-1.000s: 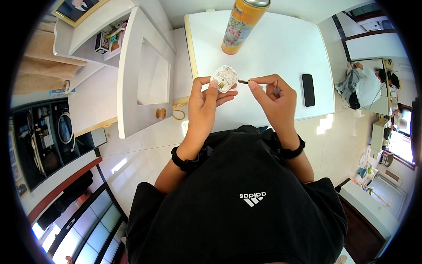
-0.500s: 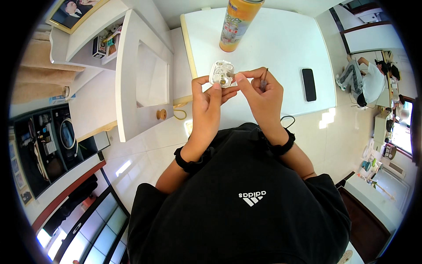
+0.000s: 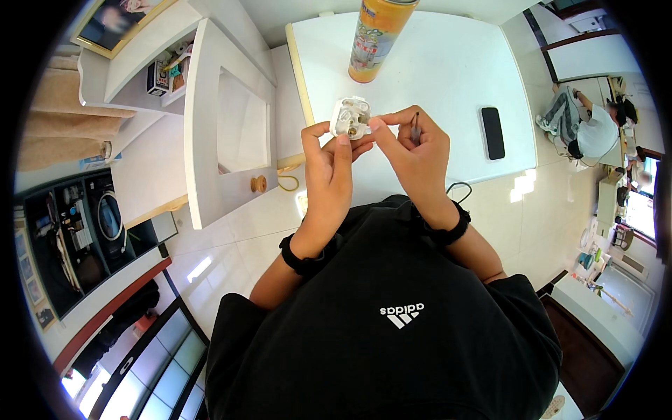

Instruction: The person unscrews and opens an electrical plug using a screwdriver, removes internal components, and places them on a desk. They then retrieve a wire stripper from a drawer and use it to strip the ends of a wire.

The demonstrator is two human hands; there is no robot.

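My left hand [image 3: 326,178] is closed round a small white plastic housing [image 3: 348,112], open side up, with moulded cavities and brass-coloured metal inside. My right hand [image 3: 420,164] pinches at the housing's right side with thumb and index finger, apparently on a small metal piece that they largely hide; a slender tool [image 3: 416,126] sticks up from its other fingers. Both hands are above the white table [image 3: 455,63]. A yellow-orange spray can [image 3: 378,38] stands beyond them, and a black phone [image 3: 492,133] lies to their right.
An open white cabinet door [image 3: 204,133] with a wooden knob borders the table's left. A thin black cable [image 3: 460,189] loops at the near right edge; a yellow cord [image 3: 287,183] hangs at the left. A person [image 3: 588,129] bends at a counter on the far right.
My right fingertips have moved left from beside the housing to its right edge. The housing has shifted slightly away from me. The person at right has shifted posture.
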